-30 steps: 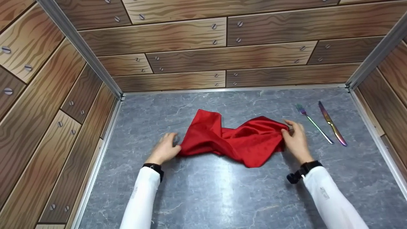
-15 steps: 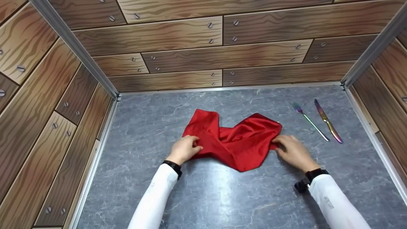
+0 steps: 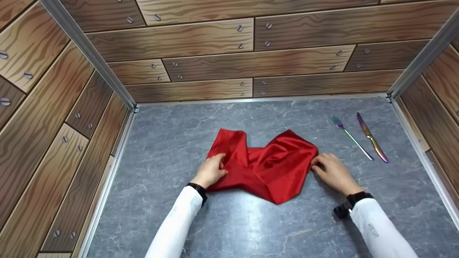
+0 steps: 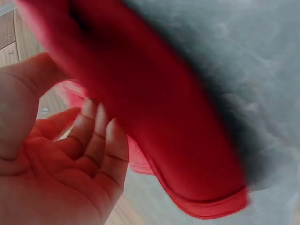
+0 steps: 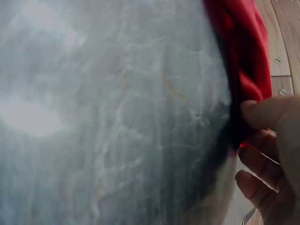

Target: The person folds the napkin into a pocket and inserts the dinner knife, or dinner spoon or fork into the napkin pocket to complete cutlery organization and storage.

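A crumpled red satin cloth (image 3: 251,165) lies in loose folds on the grey table in the head view. My left hand (image 3: 211,171) is over its left side and pinches a fold. The left wrist view shows that hand (image 4: 61,140) with the thumb behind the cloth (image 4: 154,108) and the fingers bent against it. At the right edge of the cloth, my right hand (image 3: 331,171) pinches the fabric between thumb and fingers. Close up in the right wrist view, the thumb of this hand (image 5: 281,136) presses on the red edge (image 5: 253,56).
A rainbow-coloured fork (image 3: 352,138) and a matching knife (image 3: 372,138) lie to the right of the cloth. Wood-patterned walls (image 3: 208,68) with metal edging enclose the marbled grey table (image 3: 172,122) at the back and both sides.
My left hand has moved right, from the cloth's left corner onto its left side. The right hand has slid down the right edge. Lately the cloth has shifted slightly toward me.
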Demonstrator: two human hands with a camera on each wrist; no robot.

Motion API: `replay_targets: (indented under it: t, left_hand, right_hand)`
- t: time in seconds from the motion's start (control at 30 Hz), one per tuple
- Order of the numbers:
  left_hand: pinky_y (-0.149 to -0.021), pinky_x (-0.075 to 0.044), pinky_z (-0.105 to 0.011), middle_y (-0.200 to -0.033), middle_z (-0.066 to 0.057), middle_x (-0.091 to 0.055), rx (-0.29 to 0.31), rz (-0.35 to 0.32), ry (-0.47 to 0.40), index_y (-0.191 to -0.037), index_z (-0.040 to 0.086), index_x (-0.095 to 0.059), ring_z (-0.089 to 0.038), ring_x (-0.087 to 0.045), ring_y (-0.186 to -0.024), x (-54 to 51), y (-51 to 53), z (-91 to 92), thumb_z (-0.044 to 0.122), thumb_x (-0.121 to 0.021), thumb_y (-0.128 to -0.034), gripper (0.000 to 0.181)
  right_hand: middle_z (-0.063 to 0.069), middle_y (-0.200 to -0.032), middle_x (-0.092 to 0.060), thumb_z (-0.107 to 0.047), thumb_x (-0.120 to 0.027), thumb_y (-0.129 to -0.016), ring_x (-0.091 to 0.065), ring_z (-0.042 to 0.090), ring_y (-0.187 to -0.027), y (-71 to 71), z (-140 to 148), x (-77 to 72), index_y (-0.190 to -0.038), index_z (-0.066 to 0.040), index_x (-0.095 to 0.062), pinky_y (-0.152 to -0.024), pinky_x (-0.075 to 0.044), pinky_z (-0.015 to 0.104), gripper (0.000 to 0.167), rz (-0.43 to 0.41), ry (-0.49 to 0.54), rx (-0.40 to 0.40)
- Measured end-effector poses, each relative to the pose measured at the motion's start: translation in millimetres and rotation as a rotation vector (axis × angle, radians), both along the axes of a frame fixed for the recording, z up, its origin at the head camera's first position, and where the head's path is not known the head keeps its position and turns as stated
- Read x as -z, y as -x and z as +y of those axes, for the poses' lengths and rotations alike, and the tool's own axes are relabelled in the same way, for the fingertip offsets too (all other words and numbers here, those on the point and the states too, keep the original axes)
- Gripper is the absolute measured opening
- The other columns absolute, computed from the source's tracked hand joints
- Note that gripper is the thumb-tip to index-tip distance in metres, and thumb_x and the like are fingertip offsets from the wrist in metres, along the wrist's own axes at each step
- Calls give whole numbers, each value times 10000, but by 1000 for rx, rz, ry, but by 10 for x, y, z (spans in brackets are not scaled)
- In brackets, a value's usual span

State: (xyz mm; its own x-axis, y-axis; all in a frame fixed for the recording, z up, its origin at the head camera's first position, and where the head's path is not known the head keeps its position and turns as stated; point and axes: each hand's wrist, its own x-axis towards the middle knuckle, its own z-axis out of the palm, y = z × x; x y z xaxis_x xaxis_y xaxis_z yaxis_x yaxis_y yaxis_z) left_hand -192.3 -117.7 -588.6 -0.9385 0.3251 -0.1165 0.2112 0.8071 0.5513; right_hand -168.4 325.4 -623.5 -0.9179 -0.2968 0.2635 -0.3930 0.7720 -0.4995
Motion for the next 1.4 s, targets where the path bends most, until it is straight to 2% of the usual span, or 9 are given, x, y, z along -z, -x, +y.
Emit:
replay_targets:
  t: [0.1, 0.27, 0.37, 0.57, 0.67, 0.87, 1.1, 1.27, 1.4]
  left_hand:
    - [-847, -526, -401, -921, -36, -652, 10, 11, -49, -1201, 34, -690, -223, -631, -895, 38, -13, -71, 129, -770, -897, 328]
    - [-945, -507, -435, -1043, -94, -693, -13, 35, -251, -1055, 36, -724, -278, -646, -1020, -3, 18, -239, 86, -672, -968, 113]
    - [-922, -496, -403, -1018, -66, -697, -80, 14, -393, -1079, 61, -710, -234, -630, -985, -93, 72, -338, 26, -595, -979, 157]
    - [-816, -447, -323, -1023, -76, -665, -261, -30, -592, -1166, 59, -647, -167, -555, -867, -322, 142, -510, 17, -470, -998, 248]
    - [-803, -460, -293, -1121, -92, -686, -325, -38, -686, -1187, 48, -611, -163, -589, -891, -413, 155, -564, 43, -431, -1028, 240]
    - [-628, -460, -262, -966, -92, -666, -349, -35, -840, -1210, 56, -574, -170, -571, -707, -542, 140, -635, 76, -417, -1066, 214]
    - [-655, -464, -264, -973, -107, -666, -361, -18, -877, -1206, 55, -588, -173, -575, -752, -715, 182, -683, 90, -445, -1065, 204]
    - [-720, -454, -269, -981, -85, -650, -493, 65, -818, -1217, 25, -605, -175, -572, -810, -795, 349, -661, 120, -471, -1067, 223]
    - [-747, -431, -270, -908, -77, -608, -593, 134, -728, -1159, -6, -627, -169, -542, -817, -761, 532, -617, 179, -484, -1082, 247]
  right_hand:
    - [70, -1015, -700, 17, -752, -874, -581, 289, -1006, -38, 18, -30, -947, -100, -721, -879, -427, 371, 141, -7, 116, 22]
    - [121, -1109, -701, -5, -698, -944, -581, 106, -1052, -82, 36, -174, -1042, -46, -730, -887, -421, 148, 111, -84, 337, 88]
    - [107, -1085, -707, -1, -653, -979, -605, 21, -995, -78, 48, -304, -1105, 34, -696, -855, -457, 125, 138, -147, 509, 123]
    - [-11, -907, -707, -1, -606, -1011, -657, 49, -812, -5, -2, -528, -1161, 170, -574, -728, -539, 175, 229, -196, 850, 145]
    - [-30, -873, -691, -21, -576, -1031, -619, 50, -738, 54, -32, -581, -1170, 153, -540, -646, -512, 175, 226, -182, 924, 162]
    - [-23, -877, -700, -62, -569, -1042, -606, 67, -677, 130, -69, -640, -1233, 128, -522, -546, -492, 194, 274, -189, 971, 172]
    - [-23, -859, -732, -140, -665, -1006, -600, 56, -656, 219, -42, -785, -1183, 68, -641, -551, -476, 191, 275, -236, 934, 201]
    - [-63, -760, -708, -174, -696, -990, -604, 35, -602, 411, -49, -955, -1062, -42, -697, -528, -487, 180, 151, -246, 955, 303]
    - [-41, -788, -727, -159, -698, -985, -646, 53, -631, 556, -124, -1107, -1086, -37, -679, -559, -527, 182, 160, -285, 1030, 341]
